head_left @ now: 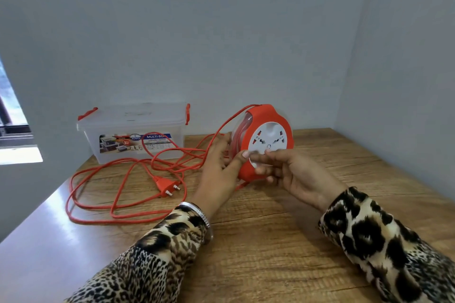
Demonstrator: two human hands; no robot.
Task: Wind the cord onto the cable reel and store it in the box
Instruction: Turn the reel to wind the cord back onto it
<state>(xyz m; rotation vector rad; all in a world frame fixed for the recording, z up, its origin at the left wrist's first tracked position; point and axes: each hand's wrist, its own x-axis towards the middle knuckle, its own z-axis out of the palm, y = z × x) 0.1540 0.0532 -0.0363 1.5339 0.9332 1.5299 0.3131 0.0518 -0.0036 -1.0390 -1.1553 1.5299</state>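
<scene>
An orange cable reel (267,115) with a white socket face stands upright on its edge on the wooden table (283,241). My left hand (219,167) grips its left rim, thumb on the front and fingers behind. My right hand (288,171) has its fingertips on the lower part of the white face. The orange cord (118,179) lies in loose loops on the table to the left, one strand rising to the reel's top. Its two-pin plug (165,186) lies among the loops. A clear plastic box (134,130) with orange latches and its lid on stands at the back left.
Grey walls close the table in at the back and on the right. A window (12,115) is at the far left. The table's left edge runs diagonally near the cord loops. Both sleeves are leopard-print, and a metal bracelet (202,214) sits on my left wrist.
</scene>
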